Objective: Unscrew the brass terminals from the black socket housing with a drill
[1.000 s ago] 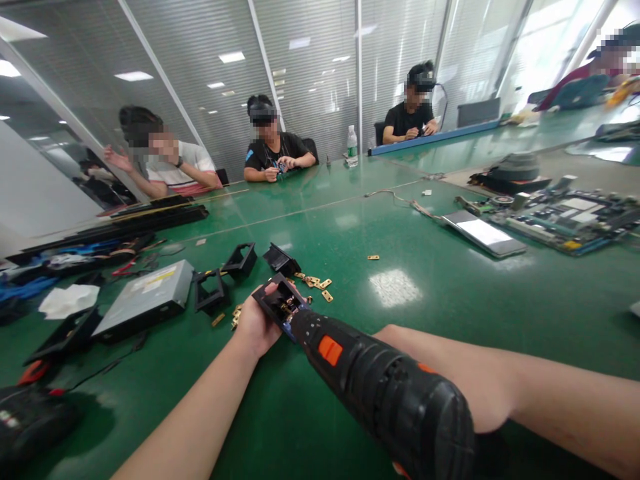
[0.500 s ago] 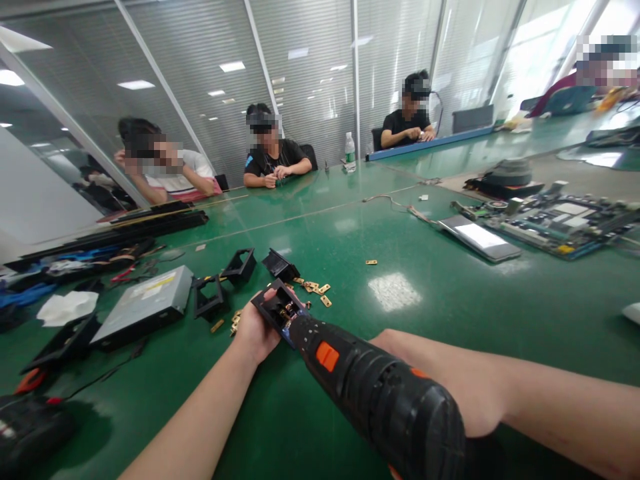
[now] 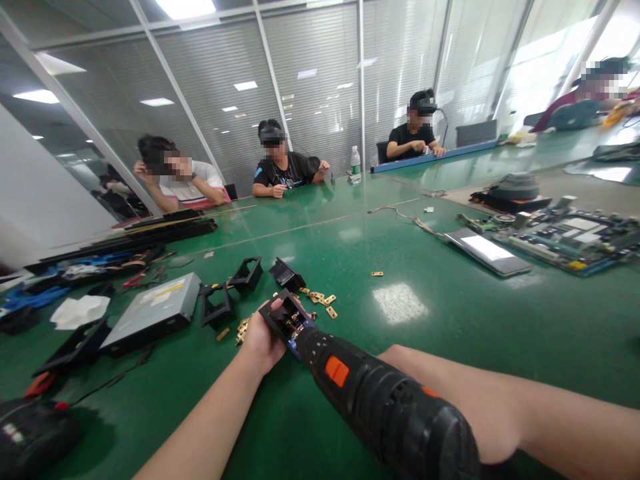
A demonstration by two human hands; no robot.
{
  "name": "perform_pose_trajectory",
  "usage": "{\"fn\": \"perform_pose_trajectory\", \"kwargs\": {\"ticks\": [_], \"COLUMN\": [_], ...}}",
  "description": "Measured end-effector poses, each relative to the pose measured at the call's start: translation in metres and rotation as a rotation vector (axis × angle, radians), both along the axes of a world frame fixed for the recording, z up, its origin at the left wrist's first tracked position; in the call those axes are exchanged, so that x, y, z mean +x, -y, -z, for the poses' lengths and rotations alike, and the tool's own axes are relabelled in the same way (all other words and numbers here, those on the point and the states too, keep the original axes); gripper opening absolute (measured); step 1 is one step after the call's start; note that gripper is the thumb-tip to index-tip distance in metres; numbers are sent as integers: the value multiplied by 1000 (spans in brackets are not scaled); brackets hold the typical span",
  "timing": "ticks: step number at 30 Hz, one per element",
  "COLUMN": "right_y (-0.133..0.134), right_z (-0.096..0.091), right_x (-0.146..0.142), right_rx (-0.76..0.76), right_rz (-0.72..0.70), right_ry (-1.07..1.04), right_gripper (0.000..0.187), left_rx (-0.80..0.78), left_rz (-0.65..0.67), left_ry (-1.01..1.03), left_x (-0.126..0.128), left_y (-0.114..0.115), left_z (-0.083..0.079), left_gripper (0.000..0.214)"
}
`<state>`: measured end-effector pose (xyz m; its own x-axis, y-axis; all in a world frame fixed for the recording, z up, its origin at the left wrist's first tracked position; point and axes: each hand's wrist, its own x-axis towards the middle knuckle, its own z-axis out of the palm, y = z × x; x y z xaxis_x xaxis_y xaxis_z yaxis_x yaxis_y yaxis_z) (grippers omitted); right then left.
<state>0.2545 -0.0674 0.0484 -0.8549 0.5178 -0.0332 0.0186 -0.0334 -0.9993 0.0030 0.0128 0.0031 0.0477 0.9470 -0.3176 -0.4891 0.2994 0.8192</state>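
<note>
My left hand (image 3: pixel 263 339) is closed around a black plastic frame (image 3: pixel 278 308) with brass-coloured parts inside it. A black cordless screwdriver (image 3: pixel 370 393) with orange switches points into that frame, its nose at the lower right end. My right hand (image 3: pixel 400 363) holds the screwdriver from behind; its fingers are hidden by the tool's body. Just beyond the held frame lie small brass plates (image 3: pixel 319 297), with more beside my left hand. Further black frames (image 3: pixel 218 307) rest on the table to the left and behind.
On the green table (image 3: pixel 320 247), a silver disc drive (image 3: pixel 153 310) lies to the left. A power tool (image 3: pixel 35 430) sits at the near left. To the right are a flat silver device (image 3: pixel 487 252) and a circuit board (image 3: pixel 575 233). Several people sit across the table.
The view has shifted, so everything appears slightly lower and further right. My hands, the frame and the screwdriver keep their arrangement. One person across the table has raised a hand.
</note>
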Motion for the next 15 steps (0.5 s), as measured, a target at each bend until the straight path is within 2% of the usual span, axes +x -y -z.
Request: {"fn": "perform_pose_trajectory", "kwargs": {"ticks": [6,15], "right_y": [2,1], "right_z": [-5,-2], "right_x": [1,0], "right_rx": [42,16], "right_rz": [14,29], "right_ry": [28,2], "right_gripper": [27,46], "left_rx": [12,2], "left_rz": [15,7], "left_ry": [5,10], "left_x": [0,-2], "left_y": [-1,-1], "left_z": [1,2], "left_gripper": [18,19]}}
